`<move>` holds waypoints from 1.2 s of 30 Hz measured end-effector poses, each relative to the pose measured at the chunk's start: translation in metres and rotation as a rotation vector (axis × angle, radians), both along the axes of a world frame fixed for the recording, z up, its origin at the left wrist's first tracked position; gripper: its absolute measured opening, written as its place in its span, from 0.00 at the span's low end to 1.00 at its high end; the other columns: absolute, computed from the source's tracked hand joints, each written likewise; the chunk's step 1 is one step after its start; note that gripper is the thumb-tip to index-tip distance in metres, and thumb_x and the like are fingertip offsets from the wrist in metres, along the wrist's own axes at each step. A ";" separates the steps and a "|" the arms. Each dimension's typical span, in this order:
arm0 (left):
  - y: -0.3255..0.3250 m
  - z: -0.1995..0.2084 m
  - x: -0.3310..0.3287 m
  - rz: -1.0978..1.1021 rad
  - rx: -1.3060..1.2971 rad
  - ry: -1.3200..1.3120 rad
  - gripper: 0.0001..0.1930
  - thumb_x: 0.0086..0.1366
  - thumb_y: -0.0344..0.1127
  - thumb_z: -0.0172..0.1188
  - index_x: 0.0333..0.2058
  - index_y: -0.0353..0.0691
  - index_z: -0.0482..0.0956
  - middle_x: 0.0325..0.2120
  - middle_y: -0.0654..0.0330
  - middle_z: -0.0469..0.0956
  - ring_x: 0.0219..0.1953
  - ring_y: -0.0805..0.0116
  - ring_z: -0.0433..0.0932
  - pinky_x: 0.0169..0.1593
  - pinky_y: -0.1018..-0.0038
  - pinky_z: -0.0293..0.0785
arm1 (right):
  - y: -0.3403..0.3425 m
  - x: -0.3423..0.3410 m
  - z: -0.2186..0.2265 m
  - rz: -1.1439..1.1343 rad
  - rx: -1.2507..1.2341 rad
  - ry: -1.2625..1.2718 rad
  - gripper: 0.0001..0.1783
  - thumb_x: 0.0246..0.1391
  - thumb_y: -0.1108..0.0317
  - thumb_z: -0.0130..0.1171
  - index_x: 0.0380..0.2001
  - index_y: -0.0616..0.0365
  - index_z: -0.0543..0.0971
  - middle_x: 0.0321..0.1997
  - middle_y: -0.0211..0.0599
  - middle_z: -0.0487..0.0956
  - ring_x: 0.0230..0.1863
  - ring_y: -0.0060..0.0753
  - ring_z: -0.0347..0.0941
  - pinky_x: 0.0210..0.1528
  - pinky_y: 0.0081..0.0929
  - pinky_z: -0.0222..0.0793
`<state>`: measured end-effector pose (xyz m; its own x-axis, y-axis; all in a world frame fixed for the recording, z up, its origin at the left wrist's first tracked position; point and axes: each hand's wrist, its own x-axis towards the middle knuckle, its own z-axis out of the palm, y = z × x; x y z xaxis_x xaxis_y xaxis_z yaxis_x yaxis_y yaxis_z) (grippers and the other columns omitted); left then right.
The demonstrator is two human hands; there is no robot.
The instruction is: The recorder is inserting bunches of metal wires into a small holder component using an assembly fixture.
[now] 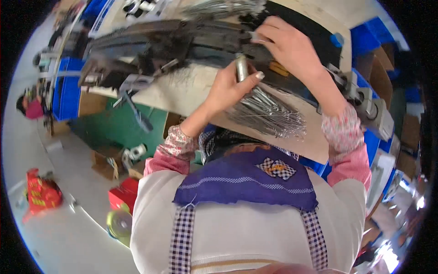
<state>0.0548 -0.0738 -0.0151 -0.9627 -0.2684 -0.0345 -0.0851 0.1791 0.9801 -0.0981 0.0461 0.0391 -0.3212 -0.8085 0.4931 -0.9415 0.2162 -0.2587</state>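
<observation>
My left hand [224, 89] is closed round a short silver metal cylinder [241, 68], its thumb laid along the side. Farther up, my right hand [292, 48] has thumb and fingertips pinched together beside a dark metal fixture [205, 41]; what they hold, if anything, is blurred. Just below the left hand, a loose pile of thin silver metal rods [269, 112] lies on the brown board [315, 144] at the table's near edge. A small yellow piece [278, 68] rests under my right wrist.
Another bundle of thin metal rods [223, 8] lies at the back. A blue-handled tool [137, 112] juts over the table's left edge. Grey machine parts [365, 102] stand to the right, near blue bins [369, 34]. A round blue cap [336, 40] sits on the black mat.
</observation>
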 end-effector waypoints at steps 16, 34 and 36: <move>-0.092 -0.056 0.063 0.879 0.530 0.159 0.13 0.70 0.39 0.47 0.31 0.38 0.72 0.16 0.69 0.65 0.14 0.82 0.56 0.16 0.83 0.47 | 0.092 0.032 -0.043 -0.239 0.331 -0.313 0.10 0.57 0.65 0.54 0.33 0.61 0.69 0.33 0.47 0.74 0.38 0.54 0.72 0.35 0.44 0.68; 0.066 0.020 -0.054 0.206 0.824 0.059 0.11 0.69 0.39 0.49 0.30 0.40 0.70 0.15 0.71 0.59 0.14 0.80 0.55 0.18 0.80 0.49 | 0.111 0.009 0.042 -0.288 -0.213 -0.247 0.10 0.55 0.74 0.52 0.40 0.59 0.76 0.38 0.46 0.79 0.39 0.46 0.77 0.41 0.31 0.71; 0.067 0.017 -0.056 0.232 0.810 0.080 0.12 0.70 0.40 0.48 0.30 0.40 0.70 0.15 0.71 0.59 0.14 0.80 0.54 0.18 0.80 0.49 | 0.074 -0.019 0.020 -0.188 -0.051 -0.017 0.17 0.50 0.80 0.48 0.42 0.56 0.76 0.42 0.47 0.78 0.45 0.50 0.74 0.47 0.40 0.70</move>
<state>-0.0009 -0.0069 0.0023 -0.8941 -0.3808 -0.2357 0.0417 -0.5948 0.8028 -0.1172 0.1204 0.0592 -0.4723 -0.7075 0.5257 -0.8814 0.3736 -0.2891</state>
